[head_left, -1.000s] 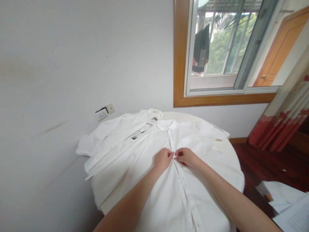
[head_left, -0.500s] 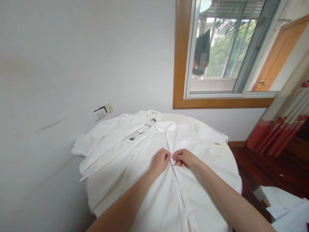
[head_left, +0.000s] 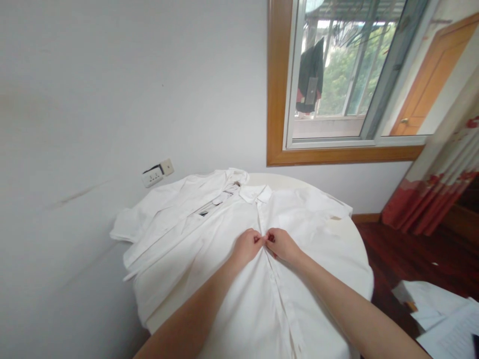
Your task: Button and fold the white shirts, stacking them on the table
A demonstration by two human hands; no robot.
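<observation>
Fingertips of the left hand meet those of the right hand, right at the front opening of a white, collared cloth shirt spread face-up across a round, cream-coloured table! Tight spot, this: should either pinch slacken, that thin edge could slip free, and an uneven tug might drag the two front panels out of line and pucker the cloth. Watch the other white cloth garment too, lying close on the left; a hard pull that way could rumple both. And those fingers: thumb and forefinger nearly together on each hand, narrow pinches on the shirt's edge. Any button between them? Too small to tell.
</observation>
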